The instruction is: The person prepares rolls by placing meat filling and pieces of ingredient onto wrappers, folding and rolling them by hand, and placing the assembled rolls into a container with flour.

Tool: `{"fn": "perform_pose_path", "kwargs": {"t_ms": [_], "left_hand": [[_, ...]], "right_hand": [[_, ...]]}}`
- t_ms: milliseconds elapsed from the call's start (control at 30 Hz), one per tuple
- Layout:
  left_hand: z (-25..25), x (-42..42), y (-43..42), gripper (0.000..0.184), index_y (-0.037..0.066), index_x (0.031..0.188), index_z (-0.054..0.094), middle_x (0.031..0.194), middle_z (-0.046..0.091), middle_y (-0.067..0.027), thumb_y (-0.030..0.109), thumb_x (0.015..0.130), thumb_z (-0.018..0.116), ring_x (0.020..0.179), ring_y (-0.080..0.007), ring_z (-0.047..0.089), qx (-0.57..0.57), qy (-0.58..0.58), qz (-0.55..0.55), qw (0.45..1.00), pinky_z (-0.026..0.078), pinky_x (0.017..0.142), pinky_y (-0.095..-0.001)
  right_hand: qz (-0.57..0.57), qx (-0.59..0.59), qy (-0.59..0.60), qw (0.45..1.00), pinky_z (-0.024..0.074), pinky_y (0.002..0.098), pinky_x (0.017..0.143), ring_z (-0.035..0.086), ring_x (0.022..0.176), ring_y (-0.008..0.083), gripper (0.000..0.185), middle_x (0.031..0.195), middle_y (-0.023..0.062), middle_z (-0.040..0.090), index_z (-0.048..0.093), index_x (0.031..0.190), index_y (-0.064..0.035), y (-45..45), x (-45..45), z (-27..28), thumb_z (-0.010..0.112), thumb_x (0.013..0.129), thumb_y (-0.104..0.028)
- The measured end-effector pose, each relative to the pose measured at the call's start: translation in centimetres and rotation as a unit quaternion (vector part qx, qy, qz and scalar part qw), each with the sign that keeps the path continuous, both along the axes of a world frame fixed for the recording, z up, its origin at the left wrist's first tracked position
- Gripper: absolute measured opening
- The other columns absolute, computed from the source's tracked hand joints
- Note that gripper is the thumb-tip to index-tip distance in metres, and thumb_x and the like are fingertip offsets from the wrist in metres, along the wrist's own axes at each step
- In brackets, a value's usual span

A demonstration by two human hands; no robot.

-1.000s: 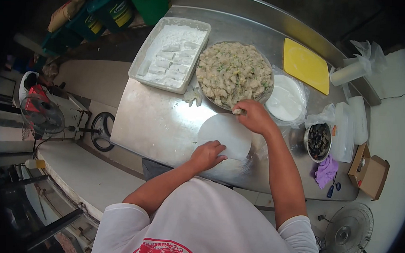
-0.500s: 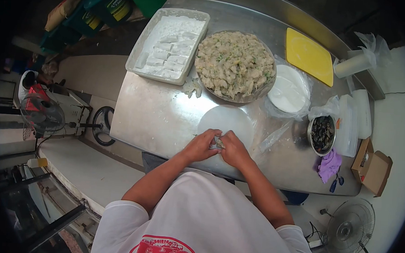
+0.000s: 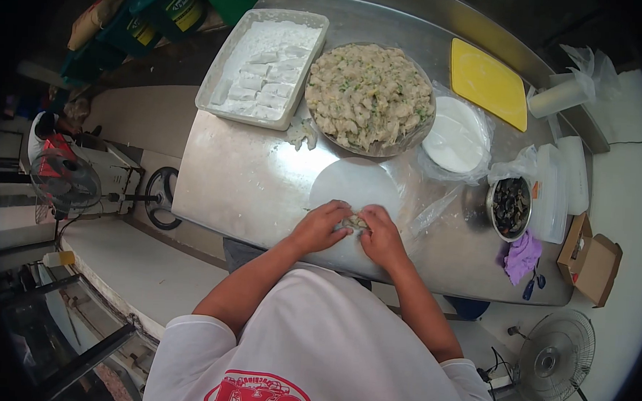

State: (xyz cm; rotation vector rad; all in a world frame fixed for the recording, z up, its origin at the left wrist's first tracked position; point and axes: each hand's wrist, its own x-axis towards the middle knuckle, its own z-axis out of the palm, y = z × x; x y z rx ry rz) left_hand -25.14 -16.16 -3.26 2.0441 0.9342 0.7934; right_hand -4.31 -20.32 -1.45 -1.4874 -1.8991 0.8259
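Left fingers [image 3: 334, 214] and right fingers [image 3: 374, 217] pinched around filling lump [image 3: 353, 221], its long axis seemingly nine-to-three o'clock, round wrapper [image 3: 355, 179] spread toward twelve.

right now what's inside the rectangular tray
White powder and rows of pale rolls lie inside the tray. They cover its bottom, so anything buried there can't be seen.

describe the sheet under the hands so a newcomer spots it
On the steel table, find the left hand and right hand near the close edge. Beneath them lies a thin, round, greyish sheet, duller than the white disc ringed by plastic.
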Motion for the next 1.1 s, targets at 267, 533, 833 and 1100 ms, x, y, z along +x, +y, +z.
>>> {"fn": "perform_pose_path", "kwargs": {"t_ms": [267,533,833,1100], "left_hand": [[-1.3,0.0,0.2,0.033,0.005,0.109,0.065,0.109,0.064,-0.0132,0.013,0.081,0.081,0.097,-0.0351,0.066,-0.001,0.087,-0.027,0.996,0.056,0.084,-0.0443],[0.4,0.6,0.4,0.026,0.005,0.101,0.064,0.107,0.064,-0.0122,0.009,0.081,0.079,0.096,-0.0352,0.067,0.007,0.021,0.003,1.000,0.057,0.082,-0.0441],[-0.5,-0.5,1.0,0.027,0.005,0.108,0.065,0.107,0.065,-0.0129,0.006,0.083,0.076,0.100,-0.0350,0.066,-0.045,0.052,-0.034,0.997,0.056,0.085,-0.0437],[0.3,-0.7,0.9,0.040,0.006,0.122,0.065,0.108,0.063,-0.0134,0.012,0.085,0.078,0.094,-0.0316,0.066,-0.065,0.058,-0.043,0.995,0.056,0.083,-0.0396]], "right_hand": [[-0.007,0.099,-0.028,0.995,0.0557,0.0432,0.084,0.065,0.095,0.0382,0.027,0.102,0.0176,0.066,0.068,0.107,-0.0015,0.0,0.8,-2.0,0.064,0.081,0.004],[-0.051,0.005,0.067,0.996,0.0580,0.0380,0.080,0.069,0.089,0.0329,0.024,0.106,0.0154,0.068,0.070,0.109,-0.0025,-0.2,-0.2,-1.0,0.072,0.085,-0.001],[0.015,0.032,0.000,0.999,0.0579,0.0387,0.082,0.070,0.096,0.0330,0.030,0.119,0.0156,0.068,0.069,0.115,-0.0036,1.0,0.2,-0.1,0.073,0.085,-0.005],[-0.050,0.228,-0.164,0.958,0.0496,0.0461,0.094,0.062,0.105,0.0342,0.031,0.115,0.0135,0.069,0.070,0.115,-0.0039,12.1,-1.8,5.3,0.069,0.084,-0.008]]}}
